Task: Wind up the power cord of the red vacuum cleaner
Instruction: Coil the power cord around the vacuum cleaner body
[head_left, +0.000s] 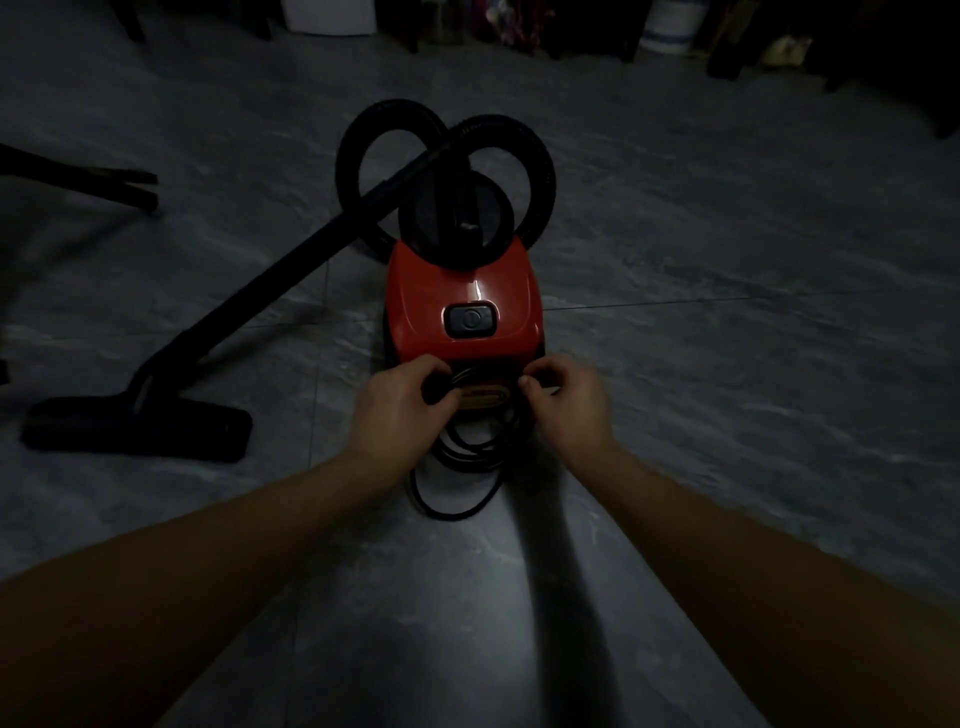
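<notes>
The red vacuum cleaner (462, 301) stands on the grey tiled floor in the middle of the dim head view, with a dark power button on top. Its black power cord (457, 483) lies in several loops on the floor at the near end of the body. My left hand (400, 410) is closed around a dark part of the cord at the rear left of the vacuum. At the rear right, my right hand (566, 405) pinches the cord between thumb and fingers. The exact grip is hard to make out in the low light.
The black hose (447, 150) curls in two loops behind the vacuum. Its wand runs left and down to the floor nozzle (135, 431). Dark furniture legs (119, 187) sit at the left; a white container (670, 26) and furniture line the far wall.
</notes>
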